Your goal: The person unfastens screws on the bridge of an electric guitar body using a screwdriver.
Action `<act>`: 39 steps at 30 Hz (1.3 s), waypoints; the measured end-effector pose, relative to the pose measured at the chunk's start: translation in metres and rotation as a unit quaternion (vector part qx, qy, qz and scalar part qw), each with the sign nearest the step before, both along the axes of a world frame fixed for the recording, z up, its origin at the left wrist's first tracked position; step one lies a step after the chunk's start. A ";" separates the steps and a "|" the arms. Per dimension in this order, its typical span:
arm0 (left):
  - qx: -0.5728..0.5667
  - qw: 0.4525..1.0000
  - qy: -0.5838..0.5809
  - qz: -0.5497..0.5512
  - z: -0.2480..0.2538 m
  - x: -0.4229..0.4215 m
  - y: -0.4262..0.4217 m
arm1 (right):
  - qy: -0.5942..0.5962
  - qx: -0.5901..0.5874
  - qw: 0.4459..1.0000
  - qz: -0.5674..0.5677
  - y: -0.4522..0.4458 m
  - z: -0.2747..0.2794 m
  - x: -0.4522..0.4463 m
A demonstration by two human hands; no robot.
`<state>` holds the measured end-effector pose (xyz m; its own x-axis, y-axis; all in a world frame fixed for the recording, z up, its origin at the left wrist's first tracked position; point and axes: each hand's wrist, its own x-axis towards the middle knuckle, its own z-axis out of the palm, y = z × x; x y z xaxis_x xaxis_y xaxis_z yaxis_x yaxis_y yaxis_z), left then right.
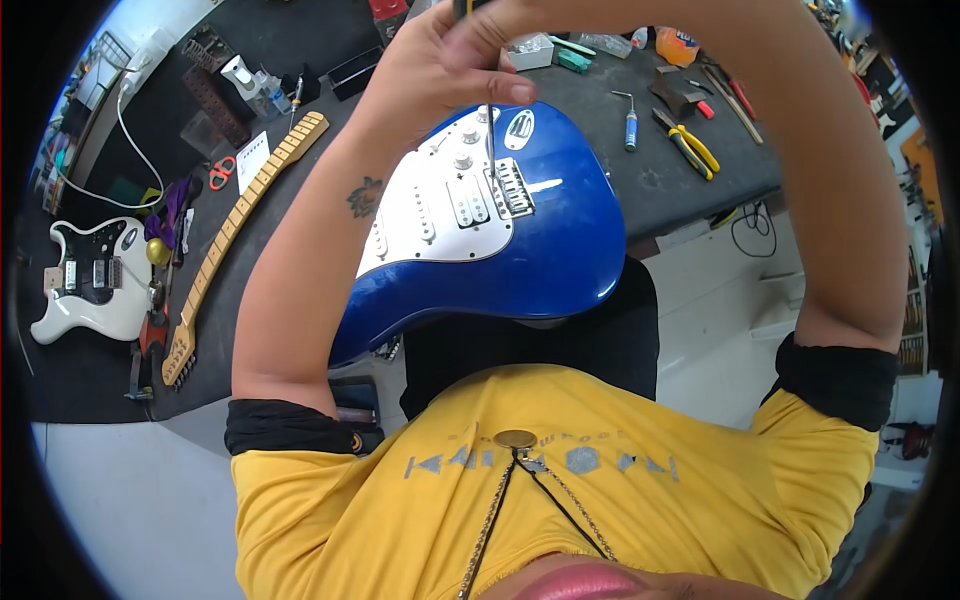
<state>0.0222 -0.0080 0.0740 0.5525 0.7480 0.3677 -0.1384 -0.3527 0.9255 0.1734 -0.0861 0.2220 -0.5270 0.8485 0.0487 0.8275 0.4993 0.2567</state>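
A shiny blue electric guitar body (570, 230) lies face up, partly over the dark workbench (655, 185) and partly over the person's black-clad lap. It has a white pickguard (480, 240) with knobs and pickups, and a metal bridge (517, 190). A screwdriver (490, 140) stands almost straight up, with its long thin shaft reaching down to the edge of the bridge. The left hand (435, 65) is up high, and its fingers are clamped on the screwdriver, with the thumb across the shaft. The right hand (490, 25) is close by, near the top of the same tool, but it is blurry and partly cut off, so I cannot tell if its fingers are apart or together. On the left side of the bench lie a wooden guitar neck (235, 225), a smaller white guitar body (130, 290) with a black plate, and red-handled scissors (222, 173) beside a sheet of paper (255, 162). On the right side are yellow-and-black pliers (690, 145) and a small tool with a blue handle (630, 128).
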 end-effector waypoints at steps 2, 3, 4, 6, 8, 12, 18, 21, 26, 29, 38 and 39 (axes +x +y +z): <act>0.045 0.997 -0.035 -0.052 -0.013 -0.003 0.012 | -0.059 -0.032 0.997 -0.030 0.004 0.003 -0.007; 0.069 0.993 -0.052 -0.078 -0.023 -0.005 0.023 | -0.060 -0.061 0.996 -0.001 0.007 0.007 -0.005; 0.107 0.988 -0.031 -0.104 -0.039 -0.014 0.035 | -0.061 -0.091 0.994 0.027 0.010 0.012 -0.003; -0.016 0.984 -0.048 -0.172 -0.029 -0.022 0.025 | -0.011 -0.134 0.985 0.112 0.010 0.016 0.013; -0.052 0.979 -0.020 -0.197 -0.025 -0.028 0.024 | -0.005 -0.118 0.975 0.187 0.006 0.010 0.025; 0.065 0.991 0.046 -0.107 -0.028 -0.025 0.030 | 0.018 -0.072 0.993 0.091 -0.010 0.000 0.016; 0.036 0.997 0.024 -0.070 -0.036 -0.010 0.010 | -0.004 -0.061 0.993 -0.101 -0.011 0.001 -0.025; 0.014 0.989 0.080 -0.121 -0.035 -0.025 0.011 | 0.026 -0.030 0.991 0.128 0.017 -0.011 0.013; 0.049 0.990 0.125 -0.050 -0.043 -0.026 0.018 | 0.102 -0.013 0.973 0.205 0.002 -0.021 0.031; 0.027 0.996 0.084 -0.034 -0.047 -0.023 0.013 | 0.125 0.027 0.991 0.039 -0.012 -0.023 0.013; -0.012 0.993 0.094 -0.066 -0.048 -0.024 0.013 | 0.136 -0.085 0.954 0.253 0.000 -0.006 0.040; -0.009 0.993 0.093 -0.066 -0.051 -0.024 0.015 | 0.152 -0.040 0.953 0.261 -0.003 -0.014 0.041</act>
<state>-0.0022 0.0074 0.0232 0.7037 0.6696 0.2373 -0.0077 -0.3269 0.9450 0.2144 -0.0890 0.2075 -0.8495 0.4826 0.2133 0.4919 0.8706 -0.0109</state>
